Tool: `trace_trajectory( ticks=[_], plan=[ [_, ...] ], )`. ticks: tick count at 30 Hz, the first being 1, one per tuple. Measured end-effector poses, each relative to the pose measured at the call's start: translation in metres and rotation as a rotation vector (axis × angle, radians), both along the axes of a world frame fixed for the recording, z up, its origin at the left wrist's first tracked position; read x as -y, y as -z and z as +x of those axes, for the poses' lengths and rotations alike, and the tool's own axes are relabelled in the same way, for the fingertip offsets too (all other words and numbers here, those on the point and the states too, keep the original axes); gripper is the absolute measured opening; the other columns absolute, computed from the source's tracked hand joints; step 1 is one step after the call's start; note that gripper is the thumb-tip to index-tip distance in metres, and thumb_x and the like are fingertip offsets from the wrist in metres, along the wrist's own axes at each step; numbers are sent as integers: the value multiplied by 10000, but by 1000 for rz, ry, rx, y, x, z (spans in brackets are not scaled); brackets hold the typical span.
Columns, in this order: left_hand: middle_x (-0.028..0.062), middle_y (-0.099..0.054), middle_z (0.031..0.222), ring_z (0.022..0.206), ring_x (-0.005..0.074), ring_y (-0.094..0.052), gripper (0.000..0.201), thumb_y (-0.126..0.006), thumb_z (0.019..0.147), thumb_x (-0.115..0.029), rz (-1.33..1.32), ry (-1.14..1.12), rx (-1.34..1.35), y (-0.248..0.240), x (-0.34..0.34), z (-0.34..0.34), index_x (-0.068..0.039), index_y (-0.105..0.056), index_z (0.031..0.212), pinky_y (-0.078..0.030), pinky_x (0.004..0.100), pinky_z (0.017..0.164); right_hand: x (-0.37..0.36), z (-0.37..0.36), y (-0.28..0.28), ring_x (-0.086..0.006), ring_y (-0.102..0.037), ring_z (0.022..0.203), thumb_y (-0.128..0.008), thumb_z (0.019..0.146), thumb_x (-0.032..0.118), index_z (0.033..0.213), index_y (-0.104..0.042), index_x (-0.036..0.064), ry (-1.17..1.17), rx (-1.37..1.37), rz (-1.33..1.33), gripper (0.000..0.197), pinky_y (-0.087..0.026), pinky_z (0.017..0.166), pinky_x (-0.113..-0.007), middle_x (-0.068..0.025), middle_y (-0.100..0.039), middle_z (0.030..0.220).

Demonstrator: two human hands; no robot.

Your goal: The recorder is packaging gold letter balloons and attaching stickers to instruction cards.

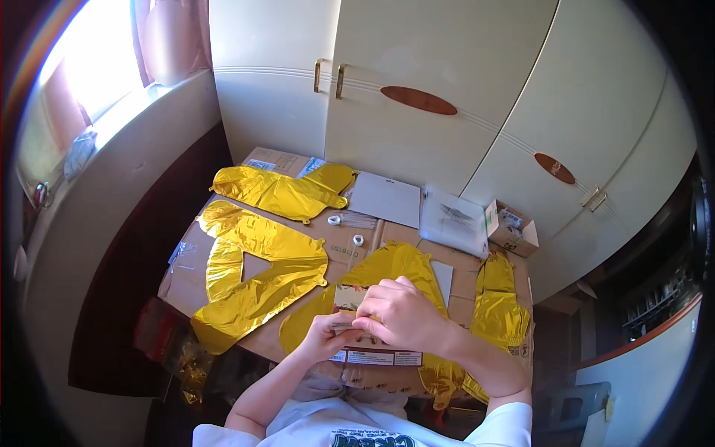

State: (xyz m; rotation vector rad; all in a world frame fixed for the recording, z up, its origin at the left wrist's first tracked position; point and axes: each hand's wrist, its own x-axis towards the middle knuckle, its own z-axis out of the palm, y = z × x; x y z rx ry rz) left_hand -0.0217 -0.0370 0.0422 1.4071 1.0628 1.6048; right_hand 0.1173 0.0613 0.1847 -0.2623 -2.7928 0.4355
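Observation:
Close together over the near middle of the tabletop, both my hands are closed on a printed card package [381, 358]. My left hand [325, 337] pinches at its left side. My right hand [398, 311] is curled over its upper part, hiding much of it. Something small and pale shows between the fingertips, too covered to make out. Under and behind the package spreads a flat gold foil balloon [410, 262]. To the left lies another gold foil balloon [298, 259] with a triangular opening.
A third gold balloon [279, 192] lies at the far left, and more gold foil [500, 302] at the right. White rolls [358, 240], a grey-white sheet [385, 199], a clear plastic packet [453, 223] and a small open box [512, 228] sit farther back. Pale cabinets [424, 45] stand behind.

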Motion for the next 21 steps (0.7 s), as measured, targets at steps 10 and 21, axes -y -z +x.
trace_trajectory(
  ticks=[10, 21],
  plan=[
    [60, -651, 809, 725, 83, -593, 179, -632, 786, 37, 27, -103, 16, 5, -2, 6, 11, -622, 962, -475, 227, 653, -2, -10, 15, -239, -546, 753, -599, 767, 112, 755, -576, 73, 64, -18, -140, 47, -386, 658, -354, -65, -541, 748],
    [53, -641, 751, 636, 77, -559, 131, -634, 803, -9, 1, -136, -26, 0, -1, 5, -11, -625, 933, -462, 229, 597, 0, 4, 14, -199, -537, 720, -656, 747, 148, 765, -606, 98, 65, -202, -42, 73, -373, 645, -324, -14, -572, 754]
  ],
)
